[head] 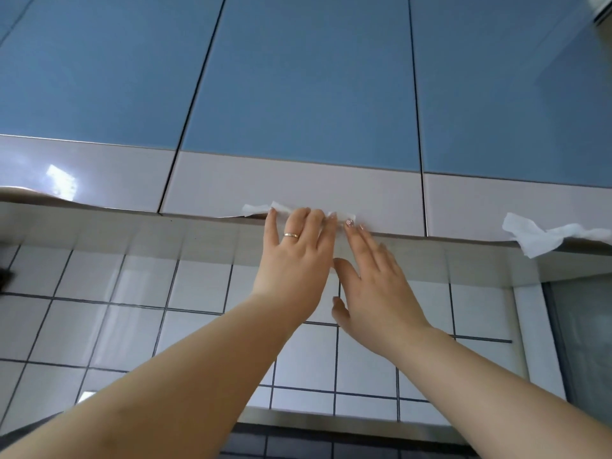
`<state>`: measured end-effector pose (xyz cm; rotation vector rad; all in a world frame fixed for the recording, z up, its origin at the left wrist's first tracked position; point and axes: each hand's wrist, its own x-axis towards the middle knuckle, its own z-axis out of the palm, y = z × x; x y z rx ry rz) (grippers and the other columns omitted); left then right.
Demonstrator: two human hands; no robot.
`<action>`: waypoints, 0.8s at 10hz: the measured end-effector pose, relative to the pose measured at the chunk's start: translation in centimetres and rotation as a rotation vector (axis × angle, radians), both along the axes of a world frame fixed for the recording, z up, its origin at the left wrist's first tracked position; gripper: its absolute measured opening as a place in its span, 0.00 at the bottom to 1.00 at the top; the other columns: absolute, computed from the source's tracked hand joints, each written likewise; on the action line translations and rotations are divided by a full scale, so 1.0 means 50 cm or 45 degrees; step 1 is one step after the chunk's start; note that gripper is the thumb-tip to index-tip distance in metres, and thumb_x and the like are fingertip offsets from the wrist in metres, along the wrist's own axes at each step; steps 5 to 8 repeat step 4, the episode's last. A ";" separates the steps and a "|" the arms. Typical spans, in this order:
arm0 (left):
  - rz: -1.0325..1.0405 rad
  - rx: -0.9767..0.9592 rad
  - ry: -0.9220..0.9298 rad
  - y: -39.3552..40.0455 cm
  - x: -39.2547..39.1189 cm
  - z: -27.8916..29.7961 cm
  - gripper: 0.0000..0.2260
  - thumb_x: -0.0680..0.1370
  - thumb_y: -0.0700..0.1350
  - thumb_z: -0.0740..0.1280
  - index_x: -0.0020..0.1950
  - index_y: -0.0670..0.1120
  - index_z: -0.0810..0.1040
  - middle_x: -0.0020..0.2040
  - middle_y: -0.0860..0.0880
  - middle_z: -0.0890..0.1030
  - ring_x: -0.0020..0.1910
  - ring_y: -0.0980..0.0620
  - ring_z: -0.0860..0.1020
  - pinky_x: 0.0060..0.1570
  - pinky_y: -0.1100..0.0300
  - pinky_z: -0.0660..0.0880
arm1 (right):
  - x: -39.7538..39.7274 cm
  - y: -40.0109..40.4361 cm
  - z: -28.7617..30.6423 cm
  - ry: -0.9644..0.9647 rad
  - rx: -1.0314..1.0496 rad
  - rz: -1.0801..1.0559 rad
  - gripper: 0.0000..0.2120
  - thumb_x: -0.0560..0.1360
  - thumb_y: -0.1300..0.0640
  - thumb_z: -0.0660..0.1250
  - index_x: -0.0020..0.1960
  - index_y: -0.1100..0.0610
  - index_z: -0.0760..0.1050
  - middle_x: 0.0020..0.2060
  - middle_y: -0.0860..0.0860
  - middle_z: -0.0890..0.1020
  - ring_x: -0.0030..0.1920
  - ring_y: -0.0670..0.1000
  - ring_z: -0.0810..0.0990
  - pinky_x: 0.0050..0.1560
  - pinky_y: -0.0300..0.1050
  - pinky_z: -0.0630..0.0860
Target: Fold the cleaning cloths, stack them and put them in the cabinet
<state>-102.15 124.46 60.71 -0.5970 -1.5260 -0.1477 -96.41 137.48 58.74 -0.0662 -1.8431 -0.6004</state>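
Observation:
A white cleaning cloth [255, 209] sticks out along the bottom edge of the middle wall cabinet door [298, 180], which is blue above and white below. My left hand [291, 250], with a ring on it, reaches up with straight fingers whose tips lie on the cloth. My right hand [371, 279] is raised beside it, and its straight fingertips touch the cloth's right end at the door's lower edge. A second crumpled white cloth [536, 236] hangs from the bottom edge of the right cabinet door [516, 207].
Three shut cabinet doors fill the upper view, the left door [86, 173] reflecting light. Below them is a white tiled wall [132, 293] with dark grout. A metal strip [331, 422] runs along the bottom, and a window frame [583, 342] stands at the right.

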 end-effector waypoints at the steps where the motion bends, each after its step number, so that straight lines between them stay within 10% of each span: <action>1: 0.045 -0.109 -0.153 -0.012 0.019 0.006 0.36 0.72 0.44 0.64 0.76 0.45 0.53 0.72 0.47 0.61 0.73 0.46 0.58 0.71 0.37 0.49 | 0.014 -0.015 0.006 -0.085 -0.034 0.036 0.19 0.73 0.51 0.65 0.62 0.56 0.71 0.77 0.60 0.46 0.77 0.59 0.44 0.74 0.54 0.54; 4: 0.024 -0.322 -0.471 -0.083 0.068 0.012 0.37 0.76 0.47 0.63 0.77 0.49 0.42 0.78 0.49 0.44 0.77 0.48 0.44 0.74 0.42 0.44 | 0.060 -0.044 0.006 -0.323 -0.152 -0.083 0.31 0.77 0.48 0.58 0.76 0.54 0.50 0.76 0.58 0.36 0.76 0.57 0.38 0.75 0.53 0.46; 8: 0.024 -0.322 -0.471 -0.083 0.068 0.012 0.37 0.76 0.47 0.63 0.77 0.49 0.42 0.78 0.49 0.44 0.77 0.48 0.44 0.74 0.42 0.44 | 0.060 -0.044 0.006 -0.323 -0.152 -0.083 0.31 0.77 0.48 0.58 0.76 0.54 0.50 0.76 0.58 0.36 0.76 0.57 0.38 0.75 0.53 0.46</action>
